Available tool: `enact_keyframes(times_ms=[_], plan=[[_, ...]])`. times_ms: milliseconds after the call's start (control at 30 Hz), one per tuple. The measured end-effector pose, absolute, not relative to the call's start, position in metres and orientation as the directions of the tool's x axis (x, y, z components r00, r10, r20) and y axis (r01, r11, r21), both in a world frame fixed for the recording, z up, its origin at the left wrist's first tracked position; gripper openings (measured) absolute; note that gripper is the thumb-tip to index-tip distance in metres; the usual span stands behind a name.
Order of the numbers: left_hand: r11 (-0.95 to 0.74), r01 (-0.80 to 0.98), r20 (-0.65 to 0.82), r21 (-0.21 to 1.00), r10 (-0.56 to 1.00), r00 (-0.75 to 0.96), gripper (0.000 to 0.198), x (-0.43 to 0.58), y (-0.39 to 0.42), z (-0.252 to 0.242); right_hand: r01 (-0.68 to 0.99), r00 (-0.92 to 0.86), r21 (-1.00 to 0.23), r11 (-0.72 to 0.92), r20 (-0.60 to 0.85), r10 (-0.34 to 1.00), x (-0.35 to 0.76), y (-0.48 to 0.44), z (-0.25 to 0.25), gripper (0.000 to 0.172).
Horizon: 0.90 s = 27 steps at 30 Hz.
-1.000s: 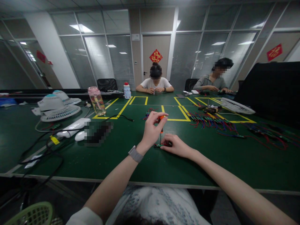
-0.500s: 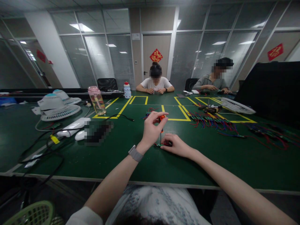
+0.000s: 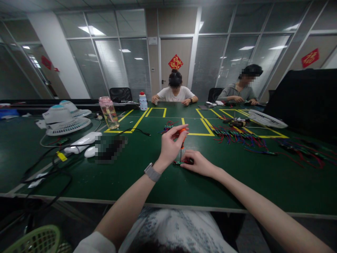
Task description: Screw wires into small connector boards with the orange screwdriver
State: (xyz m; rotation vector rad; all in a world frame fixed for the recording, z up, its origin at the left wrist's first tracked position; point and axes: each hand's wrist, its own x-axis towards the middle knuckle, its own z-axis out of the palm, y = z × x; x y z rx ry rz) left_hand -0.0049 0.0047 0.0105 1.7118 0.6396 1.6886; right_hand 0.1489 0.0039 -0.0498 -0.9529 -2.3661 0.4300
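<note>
My left hand (image 3: 170,143) is closed around the orange handle of a small screwdriver (image 3: 182,137), held upright with its tip down on a small green circuit board (image 3: 180,162) on the green table (image 3: 158,182). A grey watch sits on that wrist. My right hand (image 3: 198,163) lies on the table with its fingertips pinching the board in place. Red and dark wires run out from the board under the fingers.
Bundles of red, blue and green wired boards (image 3: 237,136) lie to the right, a smaller pile (image 3: 167,126) behind. Left: two white fans (image 3: 64,121), a pink bottle (image 3: 108,113), cables, a blurred dark object. Two other people sit at the far side. Yellow tape marks squares.
My left hand's fingers have shifted on the screwdriver handle, turning it slightly; the right hand stays on the board. The person opposite has moved their hands apart.
</note>
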Motion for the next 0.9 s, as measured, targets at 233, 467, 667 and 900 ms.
enact_keyframes(times_ms=[233,467,667,900], plan=[[-0.756,0.063,0.758,0.651,0.652,-0.005,0.013,-0.0082,0.0049,0.0104,0.541,-0.599,-0.468,0.699,0.369,0.711,0.1492,0.0033,-0.0500,0.007],[-0.670,-0.155,0.684,0.726,0.726,0.066,0.025,-0.0050,0.0055,0.0070,0.545,-0.599,-0.461,0.700,0.370,0.710,0.1480,0.0044,-0.0510,0.007],[-0.747,0.026,0.748,0.664,0.664,-0.009,0.015,-0.0056,0.0035,0.0107,0.541,-0.597,-0.470,0.697,0.369,0.713,0.1482,0.0042,-0.0502,0.007],[-0.778,0.194,0.801,0.598,0.586,-0.123,0.008,-0.0075,0.0030,0.0096,0.545,-0.598,-0.469,0.695,0.363,0.714,0.1488,0.0043,-0.0505,0.007]])
